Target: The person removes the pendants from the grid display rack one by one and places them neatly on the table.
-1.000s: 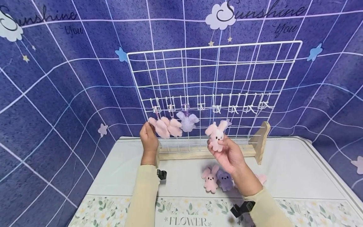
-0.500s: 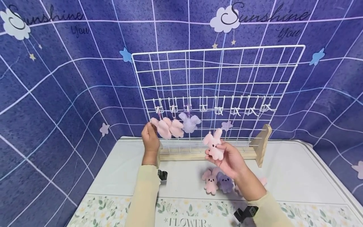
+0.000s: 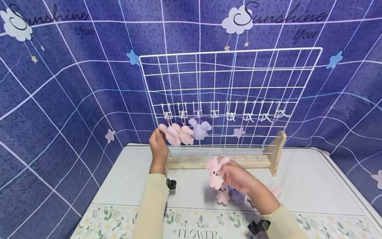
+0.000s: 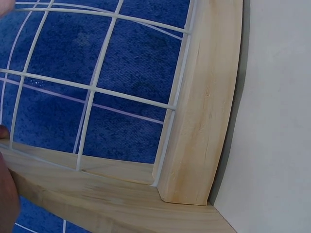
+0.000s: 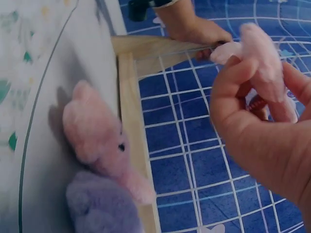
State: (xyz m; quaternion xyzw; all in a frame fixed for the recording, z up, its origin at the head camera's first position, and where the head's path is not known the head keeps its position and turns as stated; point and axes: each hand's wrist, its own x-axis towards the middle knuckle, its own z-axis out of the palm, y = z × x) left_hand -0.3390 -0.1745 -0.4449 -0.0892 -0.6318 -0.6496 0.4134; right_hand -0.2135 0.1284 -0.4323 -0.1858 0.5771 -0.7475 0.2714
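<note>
My right hand (image 3: 238, 176) pinches a pink plush bunny keychain (image 3: 215, 176) between thumb and fingers, in front of the rack's base. In the right wrist view, that bunny (image 5: 265, 63) shows above the curled thumb. My left hand (image 3: 158, 146) grips the left edge of the white wire grid rack (image 3: 234, 51), near its wooden stand; in the left wrist view only parts of the hand (image 4: 6, 194) appear at the left margin. Two pink bunnies (image 3: 172, 135) and a lilac bunny (image 3: 200, 129) hang from the leftmost hooks.
Several more white hooks (image 3: 247, 116) line the grid to the right. On the table (image 3: 119, 186) lie another pink bunny (image 3: 222, 196) and a purple bunny (image 3: 238, 196), with a pink plush (image 3: 274, 192) partly behind my right forearm. A wooden side support (image 3: 276, 152) stands at right.
My right hand has lowered the pink bunny and brought it slightly left, from before the grid to above the plushes on the table. My left hand has stayed at the rack's edge.
</note>
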